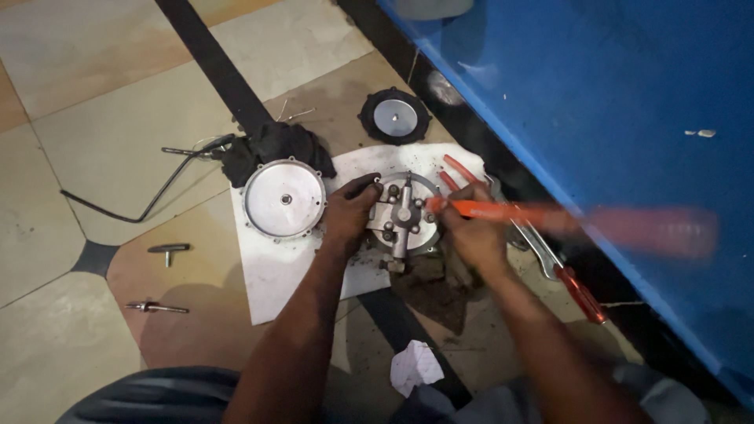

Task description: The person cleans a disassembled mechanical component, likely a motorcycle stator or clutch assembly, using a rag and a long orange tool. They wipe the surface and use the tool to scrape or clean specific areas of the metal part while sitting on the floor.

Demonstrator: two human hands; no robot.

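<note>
A round grey metal housing (pixel 402 212) with a lever and several bolts lies on a white sheet (pixel 275 271) on the floor. My left hand (pixel 349 210) rests on its left rim, fingers curled over the edge. My right hand (pixel 470 224) grips an orange-handled screwdriver (pixel 503 210), the tip touching the housing's right side and the long handle blurred toward the right.
A round silver cover plate (pixel 283 199) lies left of the housing, a black cloth (pixel 275 145) behind it, a black rubber diaphragm disc (pixel 395 116) farther back. Red-handled tools (pixel 577 290) lie at right beside a blue wall (pixel 628 118). Bent rod (pixel 149 206), T-key (pixel 168 250), bolt (pixel 157 308), crumpled paper (pixel 415 366).
</note>
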